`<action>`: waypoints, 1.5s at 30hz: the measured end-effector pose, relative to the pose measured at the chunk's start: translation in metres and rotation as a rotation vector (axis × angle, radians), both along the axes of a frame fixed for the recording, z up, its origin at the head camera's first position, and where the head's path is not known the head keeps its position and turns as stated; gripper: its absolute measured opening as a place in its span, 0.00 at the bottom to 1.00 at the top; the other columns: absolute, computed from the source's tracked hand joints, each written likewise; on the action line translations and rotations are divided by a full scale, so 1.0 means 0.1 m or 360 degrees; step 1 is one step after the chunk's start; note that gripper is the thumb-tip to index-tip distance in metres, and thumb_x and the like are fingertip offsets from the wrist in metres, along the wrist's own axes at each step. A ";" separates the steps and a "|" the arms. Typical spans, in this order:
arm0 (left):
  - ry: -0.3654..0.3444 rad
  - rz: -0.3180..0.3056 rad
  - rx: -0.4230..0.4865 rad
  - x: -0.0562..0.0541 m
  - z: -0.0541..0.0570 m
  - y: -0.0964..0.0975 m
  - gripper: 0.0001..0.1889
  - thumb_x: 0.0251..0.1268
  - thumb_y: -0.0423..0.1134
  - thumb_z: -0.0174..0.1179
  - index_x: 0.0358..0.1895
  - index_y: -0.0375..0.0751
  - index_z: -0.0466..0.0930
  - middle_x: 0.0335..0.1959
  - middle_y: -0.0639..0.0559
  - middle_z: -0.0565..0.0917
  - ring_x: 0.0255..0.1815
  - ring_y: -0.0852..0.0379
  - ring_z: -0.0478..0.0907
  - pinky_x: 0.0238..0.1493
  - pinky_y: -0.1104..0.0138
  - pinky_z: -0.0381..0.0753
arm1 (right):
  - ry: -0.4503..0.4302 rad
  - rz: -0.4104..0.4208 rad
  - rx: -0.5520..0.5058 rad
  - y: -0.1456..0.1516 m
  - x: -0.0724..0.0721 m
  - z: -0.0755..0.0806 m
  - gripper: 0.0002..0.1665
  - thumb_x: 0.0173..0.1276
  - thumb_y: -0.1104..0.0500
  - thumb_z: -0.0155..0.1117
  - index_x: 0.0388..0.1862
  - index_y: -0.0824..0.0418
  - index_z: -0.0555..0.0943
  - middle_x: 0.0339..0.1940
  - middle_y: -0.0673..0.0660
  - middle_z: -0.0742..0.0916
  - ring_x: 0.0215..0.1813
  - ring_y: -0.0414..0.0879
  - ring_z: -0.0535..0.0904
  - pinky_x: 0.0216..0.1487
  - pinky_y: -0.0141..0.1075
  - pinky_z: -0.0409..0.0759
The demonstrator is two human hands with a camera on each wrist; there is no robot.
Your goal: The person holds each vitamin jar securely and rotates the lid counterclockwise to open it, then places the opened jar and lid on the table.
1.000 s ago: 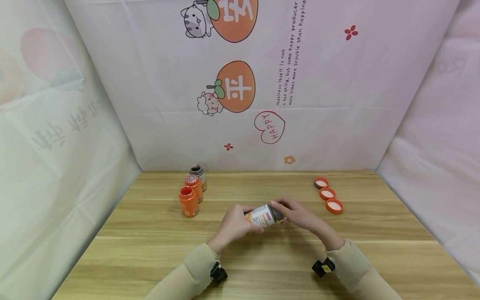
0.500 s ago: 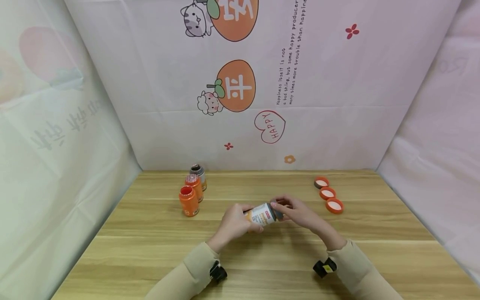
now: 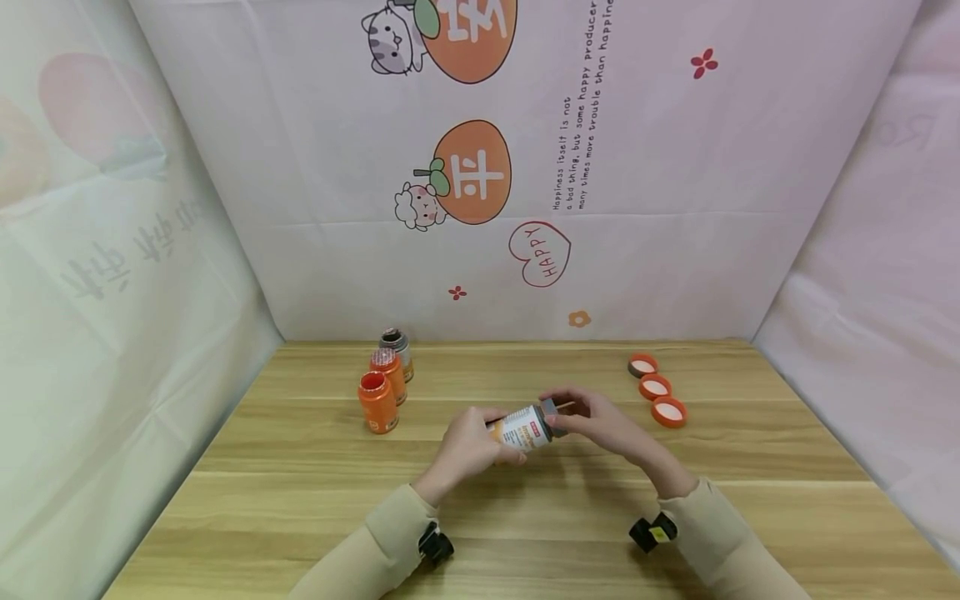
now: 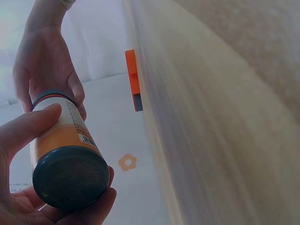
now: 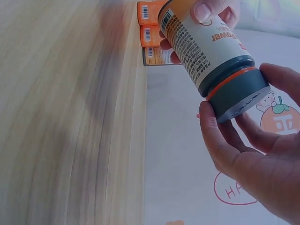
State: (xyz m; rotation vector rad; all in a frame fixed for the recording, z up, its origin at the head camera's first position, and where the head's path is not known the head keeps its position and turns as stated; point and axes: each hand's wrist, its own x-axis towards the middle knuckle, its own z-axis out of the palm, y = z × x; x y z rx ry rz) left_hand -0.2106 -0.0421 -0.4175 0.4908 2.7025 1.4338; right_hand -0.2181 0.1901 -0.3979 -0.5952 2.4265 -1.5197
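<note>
Above the middle of the table, my left hand (image 3: 468,446) grips a bottle (image 3: 522,429) with a white and orange label, tilted with its top toward the right. Its dark base (image 4: 70,176) faces the left wrist camera. My right hand (image 3: 600,421) holds the dark grey screw cap (image 5: 239,96) between thumb and fingers. In the right wrist view the cap sits on the bottle's neck, and a thin orange ring shows between cap and neck. Part of the bottle's body is hidden by the left fingers.
Two orange bottles (image 3: 378,406) and a grey one (image 3: 397,354) stand uncapped in a row at the left. Over on the right, three caps (image 3: 655,387) lie with white insides up. White printed cloth (image 3: 337,250) walls in the table's back and sides.
My right fingers have loosened, shifted round the cap and closed on it at a new position. The left hand and bottle stay nearly still.
</note>
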 end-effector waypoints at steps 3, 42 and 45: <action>-0.0005 0.0000 0.0001 0.00 0.01 0.01 0.29 0.32 0.42 0.77 0.48 0.45 0.84 0.33 0.55 0.84 0.29 0.60 0.76 0.28 0.67 0.75 | 0.0022 0.0018 -0.0017 0.01 0.00 0.00 0.25 0.66 0.50 0.62 0.60 0.54 0.73 0.57 0.59 0.79 0.59 0.57 0.73 0.50 0.40 0.78; 0.0015 -0.0012 0.0020 -0.01 -0.02 0.01 0.30 0.30 0.43 0.79 0.47 0.43 0.84 0.33 0.53 0.84 0.30 0.59 0.76 0.31 0.66 0.75 | 0.0350 0.0412 -0.0267 0.15 -0.07 -0.10 0.24 0.60 0.68 0.66 0.56 0.62 0.73 0.64 0.62 0.75 0.65 0.47 0.72 0.61 0.37 0.73; 0.0026 -0.0016 0.0020 0.00 -0.02 0.00 0.30 0.29 0.44 0.79 0.46 0.43 0.84 0.33 0.53 0.84 0.30 0.59 0.76 0.30 0.67 0.75 | 0.0338 0.0383 -0.0265 0.15 -0.06 -0.10 0.22 0.62 0.66 0.64 0.56 0.62 0.73 0.64 0.60 0.75 0.65 0.51 0.72 0.60 0.39 0.74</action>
